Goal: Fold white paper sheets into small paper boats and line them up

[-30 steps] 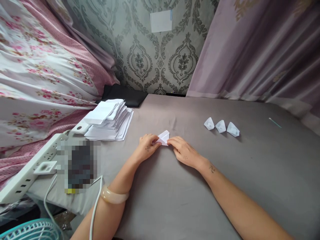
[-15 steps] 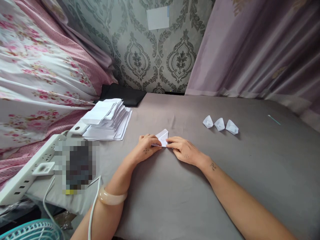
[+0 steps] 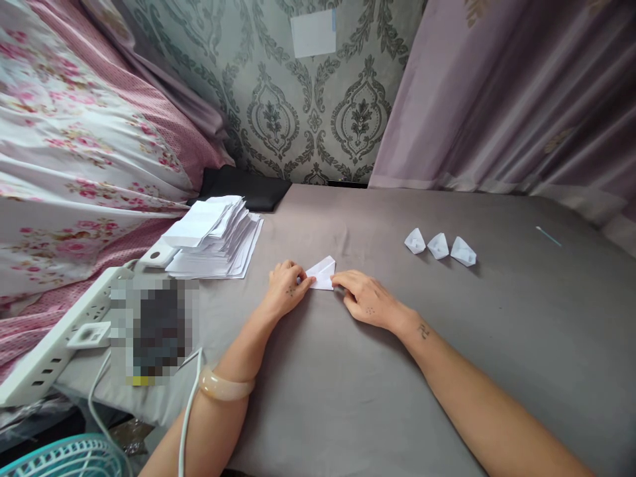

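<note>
A small folded piece of white paper (image 3: 324,274) lies on the grey cloth between my two hands, its upper corner pointing away from me. My left hand (image 3: 287,288) pinches its left end between thumb and fingers. At the paper's right edge, the curled fingertips of my right hand (image 3: 366,298) grip the side, with the thumb tucked below. Three folded paper boats, a left one (image 3: 414,241), a middle one (image 3: 438,246) and a right one (image 3: 464,252), stand in a row to the right.
A tall stack of white paper (image 3: 213,242) stands on the left, before a black flat case (image 3: 248,189). Nearer me are a white power strip (image 3: 54,338), a blurred dark object (image 3: 161,328) and a white cable (image 3: 187,404). A cotton swab (image 3: 548,236) lies far right.
My left hand has slid a little left along the paper, uncovering more of its lower left part. My right hand has hardly moved.
</note>
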{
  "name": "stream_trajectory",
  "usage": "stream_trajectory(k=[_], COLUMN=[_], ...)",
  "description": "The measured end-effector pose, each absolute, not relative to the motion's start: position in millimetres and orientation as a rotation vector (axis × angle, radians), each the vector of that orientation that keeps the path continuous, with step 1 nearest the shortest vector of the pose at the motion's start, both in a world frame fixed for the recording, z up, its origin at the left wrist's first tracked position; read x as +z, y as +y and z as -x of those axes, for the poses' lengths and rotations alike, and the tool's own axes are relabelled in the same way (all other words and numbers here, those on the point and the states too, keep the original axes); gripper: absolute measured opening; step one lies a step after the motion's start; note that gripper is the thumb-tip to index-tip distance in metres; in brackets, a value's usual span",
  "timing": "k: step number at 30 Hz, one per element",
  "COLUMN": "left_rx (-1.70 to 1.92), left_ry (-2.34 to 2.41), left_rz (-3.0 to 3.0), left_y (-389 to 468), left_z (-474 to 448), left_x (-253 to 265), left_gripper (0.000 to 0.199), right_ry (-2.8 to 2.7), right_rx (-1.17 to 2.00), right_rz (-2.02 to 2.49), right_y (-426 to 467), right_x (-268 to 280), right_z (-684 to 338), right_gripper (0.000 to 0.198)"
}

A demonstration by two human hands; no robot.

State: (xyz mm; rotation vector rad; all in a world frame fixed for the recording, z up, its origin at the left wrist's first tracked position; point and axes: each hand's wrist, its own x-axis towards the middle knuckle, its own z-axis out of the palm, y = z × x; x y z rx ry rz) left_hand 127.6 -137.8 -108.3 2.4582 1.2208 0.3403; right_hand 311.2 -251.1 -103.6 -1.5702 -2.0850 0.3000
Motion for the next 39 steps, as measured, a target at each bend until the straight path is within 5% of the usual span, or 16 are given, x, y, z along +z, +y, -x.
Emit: stream_trajectory(k=[11, 25, 31, 39], left_rx=[0.371, 0.418, 0.432, 0.429], left_ry=[1.356, 1.217, 1.096, 1.089], left_rz=[-2.362, -2.297, -2.465, -2.414], left_y=[-139, -141, -143, -141], left_z=[-123, -128, -128, -133], left_x=[-109, -104, -105, -105], left_gripper=[0.033, 0.013, 0.011, 0.011], right_ry=[-2.136, -1.876, -1.767, -1.819], right_rx=[0.203, 0.16, 0.062, 0.091], right_rz=[1.615, 1.782, 1.753, 1.674], right_y=[-251, -229, -226, -222], right_x=[-104, -115, -117, -129], right_z=[-304, -292, -294, -304], right_gripper=[0.037, 0.007, 0.053, 0.056])
